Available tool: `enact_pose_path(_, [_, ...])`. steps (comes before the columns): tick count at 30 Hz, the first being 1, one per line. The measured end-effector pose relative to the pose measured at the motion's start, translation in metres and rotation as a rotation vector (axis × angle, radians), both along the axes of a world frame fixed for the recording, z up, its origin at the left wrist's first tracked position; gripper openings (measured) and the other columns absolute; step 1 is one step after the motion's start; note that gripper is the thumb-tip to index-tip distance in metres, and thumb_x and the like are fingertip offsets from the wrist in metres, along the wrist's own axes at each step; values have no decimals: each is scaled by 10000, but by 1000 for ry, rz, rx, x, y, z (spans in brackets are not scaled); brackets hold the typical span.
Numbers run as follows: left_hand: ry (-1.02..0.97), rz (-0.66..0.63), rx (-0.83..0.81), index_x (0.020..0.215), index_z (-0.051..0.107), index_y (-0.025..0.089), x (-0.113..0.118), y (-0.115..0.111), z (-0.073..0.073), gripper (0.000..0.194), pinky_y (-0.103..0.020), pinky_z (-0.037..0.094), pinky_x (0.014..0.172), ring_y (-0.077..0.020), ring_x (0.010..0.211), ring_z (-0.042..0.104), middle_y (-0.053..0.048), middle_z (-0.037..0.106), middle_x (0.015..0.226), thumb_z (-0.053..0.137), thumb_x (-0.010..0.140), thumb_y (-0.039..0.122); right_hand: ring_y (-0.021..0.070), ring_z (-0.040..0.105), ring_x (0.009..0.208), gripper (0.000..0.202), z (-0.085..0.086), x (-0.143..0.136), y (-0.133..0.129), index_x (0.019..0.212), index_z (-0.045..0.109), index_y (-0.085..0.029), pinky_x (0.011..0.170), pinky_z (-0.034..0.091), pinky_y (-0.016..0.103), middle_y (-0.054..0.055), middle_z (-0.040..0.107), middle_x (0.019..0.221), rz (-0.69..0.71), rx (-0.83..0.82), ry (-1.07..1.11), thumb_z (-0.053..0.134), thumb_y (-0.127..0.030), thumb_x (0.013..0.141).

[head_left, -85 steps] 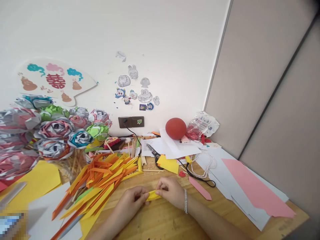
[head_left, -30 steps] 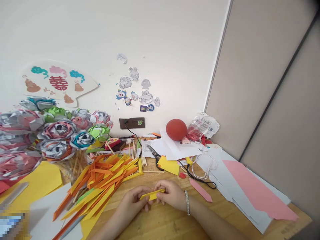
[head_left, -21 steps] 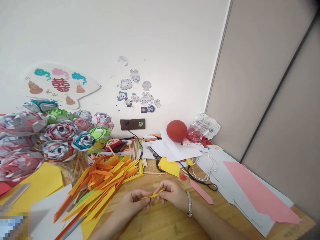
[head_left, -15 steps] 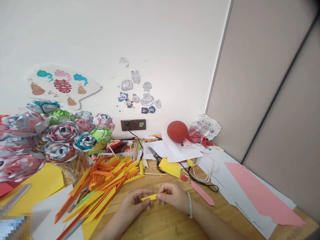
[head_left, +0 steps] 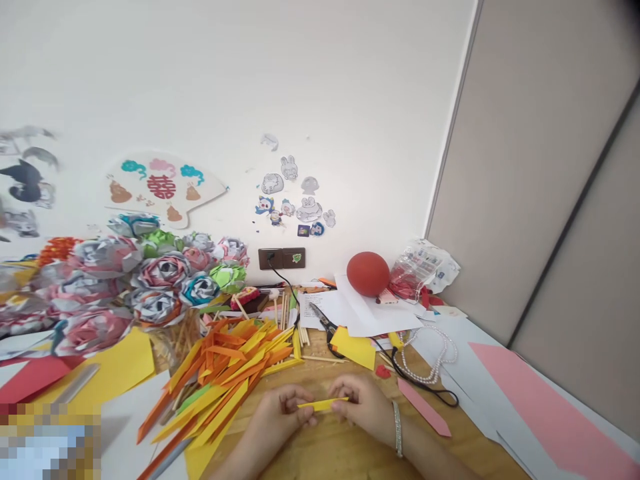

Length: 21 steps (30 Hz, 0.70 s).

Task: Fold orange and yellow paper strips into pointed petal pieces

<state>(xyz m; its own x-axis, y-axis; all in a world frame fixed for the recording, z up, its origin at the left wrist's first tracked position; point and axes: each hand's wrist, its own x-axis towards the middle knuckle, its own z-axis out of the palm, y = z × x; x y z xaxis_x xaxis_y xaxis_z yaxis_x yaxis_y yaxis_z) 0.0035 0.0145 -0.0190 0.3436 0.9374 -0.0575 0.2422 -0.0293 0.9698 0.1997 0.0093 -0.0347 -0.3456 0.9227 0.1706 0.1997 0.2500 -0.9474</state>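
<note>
Between my two hands a narrow yellow paper strip (head_left: 324,405) is stretched level, just above the wooden table (head_left: 320,447). My left hand (head_left: 283,410) pinches its left end between thumb and fingers. At the other end my right hand (head_left: 363,403), with a silvery bracelet (head_left: 397,429) on the wrist, pinches it too. To the left lies a heap of folded orange and yellow paper strips (head_left: 225,367). A pink paper strip (head_left: 425,407) rests to the right of my right hand.
Paper flowers (head_left: 163,273) crowd the left side. Farther back are scissors (head_left: 327,330), a yellow paper piece (head_left: 354,348), a red balloon (head_left: 369,274) and a pearl string (head_left: 435,373). A black cable (head_left: 400,373) curls near the pink strip. Large pink paper (head_left: 545,413) lies at right.
My hands have moved slightly apart, and more of the yellow strip shows between them. The whole view has shifted left, so the scene sits farther right and a bit lower.
</note>
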Motion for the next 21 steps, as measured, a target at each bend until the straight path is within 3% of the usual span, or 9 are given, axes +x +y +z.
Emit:
enact_pose_path(4, [-8,-4,9,672,598,171,2,-7,5,402,-247,397,532,-156,506,574,-1,652,519,699,575,547,113,506,440,204,0,0,-1,798,595,-190,462,385,217,-56,502,520,14,18,-37,621,-383,738])
enact_pose_path(10, [-75,19,7,676,560,173,-2,-3,5,459,-243,394,525,-148,511,565,9,614,511,680,570,603,129,568,471,392,-14,3,5,975,510,-181,505,438,251,17,637,664,159,-7,143,516,-534,804])
enact_pose_path(13, [-89,-8,-2,682,556,170,-4,-2,2,485,-244,389,499,-139,461,537,17,590,488,697,543,613,126,553,416,401,-18,6,6,986,475,-184,444,404,227,10,638,624,145,-31,130,543,-524,783])
enact_pose_path(18, [-104,-137,11,851,652,135,-7,-4,-2,595,-255,401,511,-125,464,502,-2,614,565,648,585,668,88,432,320,332,-15,7,3,910,454,-188,338,283,175,-45,569,506,89,-113,55,573,-438,728])
enact_pose_path(21, [-115,-96,65,848,677,131,-16,0,6,594,-251,411,583,-131,561,529,-11,617,625,615,626,679,74,405,325,282,-14,6,2,876,453,-186,343,266,167,-51,550,494,61,-96,82,534,-418,738])
